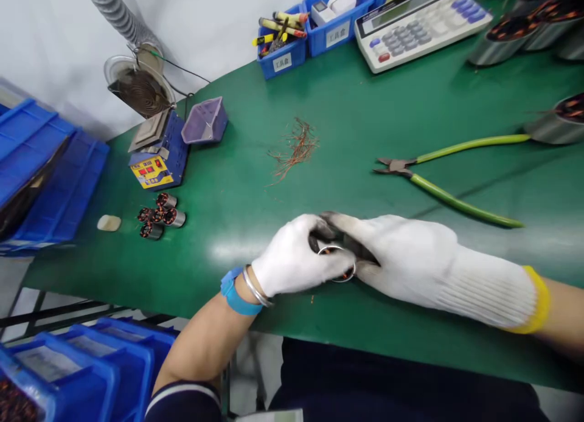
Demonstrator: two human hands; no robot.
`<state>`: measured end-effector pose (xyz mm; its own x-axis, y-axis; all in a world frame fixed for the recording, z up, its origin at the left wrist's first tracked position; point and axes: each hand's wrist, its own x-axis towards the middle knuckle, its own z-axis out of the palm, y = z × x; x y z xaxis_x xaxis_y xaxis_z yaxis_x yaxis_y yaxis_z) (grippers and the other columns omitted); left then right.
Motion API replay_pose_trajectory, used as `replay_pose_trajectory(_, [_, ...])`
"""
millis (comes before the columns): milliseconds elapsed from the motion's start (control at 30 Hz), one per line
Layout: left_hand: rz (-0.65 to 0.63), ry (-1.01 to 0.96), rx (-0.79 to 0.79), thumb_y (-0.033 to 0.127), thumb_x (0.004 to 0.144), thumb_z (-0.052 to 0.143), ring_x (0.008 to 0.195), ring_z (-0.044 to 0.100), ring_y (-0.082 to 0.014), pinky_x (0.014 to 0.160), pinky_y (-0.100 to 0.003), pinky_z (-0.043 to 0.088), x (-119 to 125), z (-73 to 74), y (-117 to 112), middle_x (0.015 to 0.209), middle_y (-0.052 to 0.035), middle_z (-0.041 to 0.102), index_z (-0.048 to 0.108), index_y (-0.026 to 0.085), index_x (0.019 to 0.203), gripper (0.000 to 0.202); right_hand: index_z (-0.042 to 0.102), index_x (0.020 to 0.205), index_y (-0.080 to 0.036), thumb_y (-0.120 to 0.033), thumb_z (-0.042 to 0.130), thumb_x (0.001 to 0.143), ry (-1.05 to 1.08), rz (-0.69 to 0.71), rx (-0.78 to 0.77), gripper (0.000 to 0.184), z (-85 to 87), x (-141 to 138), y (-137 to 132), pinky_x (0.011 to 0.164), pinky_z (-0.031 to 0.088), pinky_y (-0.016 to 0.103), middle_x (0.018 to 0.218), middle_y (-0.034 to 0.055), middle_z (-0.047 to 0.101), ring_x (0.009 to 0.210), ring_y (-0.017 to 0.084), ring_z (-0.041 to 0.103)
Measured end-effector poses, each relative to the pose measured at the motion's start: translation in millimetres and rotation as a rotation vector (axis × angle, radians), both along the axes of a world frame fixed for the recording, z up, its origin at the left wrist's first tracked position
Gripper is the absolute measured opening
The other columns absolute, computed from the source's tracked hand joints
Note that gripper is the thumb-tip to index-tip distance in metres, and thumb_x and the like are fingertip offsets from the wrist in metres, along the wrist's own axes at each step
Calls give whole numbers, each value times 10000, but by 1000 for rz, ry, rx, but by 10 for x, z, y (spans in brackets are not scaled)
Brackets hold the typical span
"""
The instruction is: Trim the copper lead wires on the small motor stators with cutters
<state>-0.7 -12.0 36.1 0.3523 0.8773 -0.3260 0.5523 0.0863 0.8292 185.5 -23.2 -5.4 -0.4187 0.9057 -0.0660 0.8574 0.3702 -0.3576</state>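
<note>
Both my hands wear white knit gloves and meet over the green table (347,106) near its front edge. My left hand (296,255) is closed around a small round metal part (340,265) whose shiny rim shows between the fingers. My right hand (406,252) is also closed on that part from the right, its dark-tipped fingers pressed against the rim. Most of the part is hidden by the gloves.
Green-handled cutters (438,172) lie to the right. A heap of copper wire scraps (294,148) is behind the hands. Small wound stators (159,216) and a solder pot (157,157) stand left. Blue bins (314,27), a calculator (420,20) and larger stators (524,30) are at the back.
</note>
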Motion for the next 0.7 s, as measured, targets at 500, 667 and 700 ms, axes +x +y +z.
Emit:
replay_pose_trajectory(500, [-63,-49,17,339,760,675,728,610,-157,693,-277,500,-28,-38,-27,788,-19,650,625,183,723,167,717,1012,-320,-670,569,805,56,176,-159,432,220,311,-49,673,498,399,1055,80,673,847,271,638])
replay_pose_trajectory(667, [19,-109,78,320,839,605,693,578,-150,675,-277,492,0,-124,-73,728,0,603,565,190,742,167,731,847,-194,-658,710,672,163,143,97,497,47,-24,-83,731,496,426,891,112,652,824,279,594])
replay_pose_trajectory(700, [77,-135,83,308,853,592,690,576,-147,678,-276,494,15,-145,-64,720,3,590,546,192,747,164,734,843,-196,-610,717,689,191,142,119,442,20,-37,-68,738,496,415,890,105,658,835,272,597])
